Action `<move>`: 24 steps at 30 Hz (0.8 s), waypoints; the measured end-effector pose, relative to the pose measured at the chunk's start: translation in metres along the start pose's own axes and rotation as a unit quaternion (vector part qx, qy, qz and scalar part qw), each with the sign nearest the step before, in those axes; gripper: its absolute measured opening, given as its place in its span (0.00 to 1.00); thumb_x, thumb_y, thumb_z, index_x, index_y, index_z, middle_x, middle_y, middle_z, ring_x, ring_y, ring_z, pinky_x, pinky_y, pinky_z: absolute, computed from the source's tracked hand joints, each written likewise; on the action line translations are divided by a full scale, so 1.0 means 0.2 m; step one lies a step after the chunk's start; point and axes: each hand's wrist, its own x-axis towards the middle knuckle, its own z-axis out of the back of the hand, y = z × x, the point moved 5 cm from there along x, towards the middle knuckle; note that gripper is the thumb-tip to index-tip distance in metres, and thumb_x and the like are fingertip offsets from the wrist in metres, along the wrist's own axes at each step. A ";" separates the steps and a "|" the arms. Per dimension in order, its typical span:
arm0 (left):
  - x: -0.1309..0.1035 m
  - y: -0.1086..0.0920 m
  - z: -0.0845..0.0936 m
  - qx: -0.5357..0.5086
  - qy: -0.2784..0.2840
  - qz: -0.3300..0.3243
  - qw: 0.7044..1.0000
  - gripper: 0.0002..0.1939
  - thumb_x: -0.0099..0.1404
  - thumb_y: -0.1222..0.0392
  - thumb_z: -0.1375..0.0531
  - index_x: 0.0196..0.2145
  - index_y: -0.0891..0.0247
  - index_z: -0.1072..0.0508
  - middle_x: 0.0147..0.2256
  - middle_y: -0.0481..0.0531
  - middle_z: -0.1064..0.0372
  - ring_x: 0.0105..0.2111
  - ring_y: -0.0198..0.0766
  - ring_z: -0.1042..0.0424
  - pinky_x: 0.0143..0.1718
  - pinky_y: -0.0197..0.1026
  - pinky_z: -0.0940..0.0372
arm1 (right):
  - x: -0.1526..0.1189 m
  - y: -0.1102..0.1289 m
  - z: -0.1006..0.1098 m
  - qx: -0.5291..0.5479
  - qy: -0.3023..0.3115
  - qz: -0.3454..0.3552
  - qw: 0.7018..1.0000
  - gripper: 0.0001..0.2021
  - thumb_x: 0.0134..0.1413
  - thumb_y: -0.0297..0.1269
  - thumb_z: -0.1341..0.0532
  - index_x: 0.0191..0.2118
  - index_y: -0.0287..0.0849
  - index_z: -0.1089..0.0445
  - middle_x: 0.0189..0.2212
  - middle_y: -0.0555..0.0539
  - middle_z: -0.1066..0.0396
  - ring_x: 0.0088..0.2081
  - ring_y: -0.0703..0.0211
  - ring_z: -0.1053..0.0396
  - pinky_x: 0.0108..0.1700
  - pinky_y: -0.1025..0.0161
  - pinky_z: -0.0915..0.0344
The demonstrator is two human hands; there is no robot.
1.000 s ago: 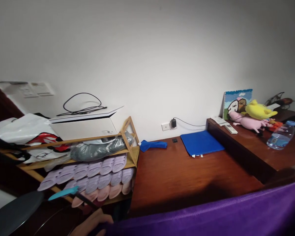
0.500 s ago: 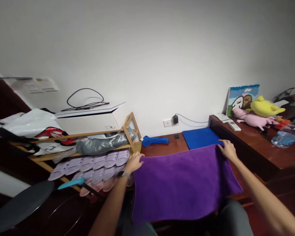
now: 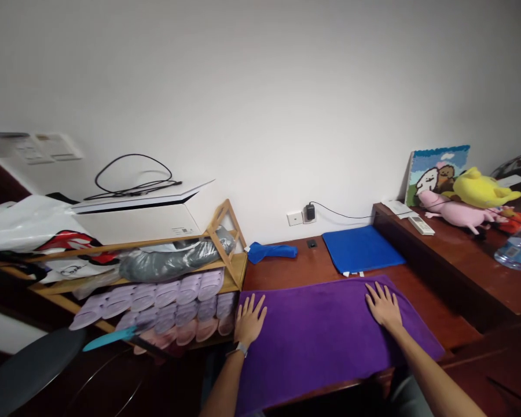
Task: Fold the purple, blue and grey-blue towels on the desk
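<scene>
A purple towel (image 3: 316,341) lies spread over the front of the reddish-brown desk (image 3: 282,275), its near edge hanging past the desk's front at the left. My left hand (image 3: 249,321) rests flat on the towel's left side, fingers spread. On the right part of the towel my right hand (image 3: 384,304) also lies flat with fingers apart. Just behind the towel is a folded blue cloth (image 3: 362,249) with white tags at its near edge. A smaller crumpled blue cloth (image 3: 271,252) sits at the desk's back left.
Left of the desk stands a wooden rack (image 3: 228,249) with several pairs of slippers (image 3: 169,292) and a white box (image 3: 134,223) on top. A raised ledge at right bears plush toys (image 3: 455,211), a remote (image 3: 421,226) and a water bottle (image 3: 516,252). A charger (image 3: 310,212) is plugged into the wall.
The purple towel, held up by its far edge before, now lies down on the desk. Both hands have let go of that edge and pressed flat on it. More of the folded blue cloth shows.
</scene>
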 end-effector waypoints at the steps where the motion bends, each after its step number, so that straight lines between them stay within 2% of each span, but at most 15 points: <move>1: 0.02 0.00 0.00 0.000 -0.001 0.002 1.000 0.29 0.77 0.46 0.53 0.73 0.49 0.41 0.75 0.55 0.50 0.74 0.55 0.51 0.72 0.63 0.55 | 0.02 0.00 0.00 0.001 0.003 -0.009 1.000 0.33 0.69 0.52 0.60 0.75 0.54 0.48 0.77 0.48 0.53 0.76 0.43 0.58 0.75 0.41 0.61; 5: 0.10 -0.01 -0.01 0.003 -0.008 0.007 1.000 0.30 0.77 0.45 0.53 0.73 0.48 0.42 0.75 0.55 0.50 0.74 0.56 0.51 0.72 0.64 0.55 | 0.06 0.03 0.01 0.000 0.011 -0.032 0.999 0.33 0.70 0.54 0.61 0.76 0.57 0.51 0.77 0.49 0.55 0.76 0.43 0.59 0.74 0.40 0.63; 10: 0.14 -0.01 -0.03 0.000 -0.013 0.010 1.000 0.30 0.77 0.46 0.52 0.72 0.48 0.41 0.75 0.55 0.50 0.74 0.55 0.50 0.72 0.63 0.56 | 0.09 0.04 0.03 -0.003 0.015 -0.048 0.999 0.32 0.69 0.55 0.61 0.75 0.60 0.50 0.76 0.48 0.52 0.76 0.45 0.58 0.74 0.41 0.62; 14: 0.15 -0.01 -0.02 0.012 -0.020 0.009 1.000 0.29 0.77 0.46 0.52 0.71 0.49 0.39 0.73 0.55 0.45 0.73 0.54 0.47 0.71 0.62 0.52 | 0.12 0.04 0.08 0.001 0.014 -0.027 1.000 0.33 0.68 0.55 0.57 0.74 0.56 0.46 0.74 0.45 0.48 0.74 0.44 0.53 0.73 0.42 0.59; 16: 0.15 -0.01 0.00 0.018 -0.042 -0.001 0.999 0.29 0.77 0.47 0.52 0.70 0.53 0.35 0.72 0.57 0.42 0.72 0.54 0.45 0.71 0.60 0.51 | 0.13 0.04 0.09 -0.001 0.000 -0.003 1.000 0.33 0.68 0.55 0.56 0.74 0.53 0.45 0.74 0.44 0.47 0.74 0.44 0.53 0.73 0.43 0.60; 19: 0.15 -0.01 0.02 0.025 -0.066 -0.005 0.997 0.29 0.76 0.48 0.52 0.70 0.57 0.35 0.72 0.59 0.42 0.72 0.54 0.45 0.72 0.57 0.51 | 0.15 0.04 0.05 0.002 0.003 -0.003 1.000 0.34 0.68 0.56 0.58 0.75 0.54 0.48 0.76 0.46 0.52 0.76 0.43 0.59 0.74 0.40 0.64; 22: 0.16 0.01 0.00 0.028 -0.043 0.020 0.999 0.30 0.76 0.48 0.52 0.72 0.55 0.38 0.73 0.59 0.44 0.72 0.55 0.46 0.71 0.59 0.50 | 0.16 0.03 0.01 0.008 0.017 -0.032 0.999 0.35 0.68 0.59 0.59 0.76 0.57 0.51 0.78 0.48 0.60 0.77 0.39 0.65 0.73 0.35 0.66; 24: 0.17 0.02 -0.01 0.028 -0.031 0.036 0.998 0.31 0.76 0.47 0.52 0.72 0.55 0.39 0.73 0.59 0.45 0.72 0.56 0.46 0.71 0.59 0.51 | 0.17 0.03 0.01 0.011 0.022 -0.043 0.999 0.35 0.67 0.61 0.59 0.76 0.58 0.52 0.78 0.47 0.61 0.77 0.37 0.66 0.73 0.34 0.68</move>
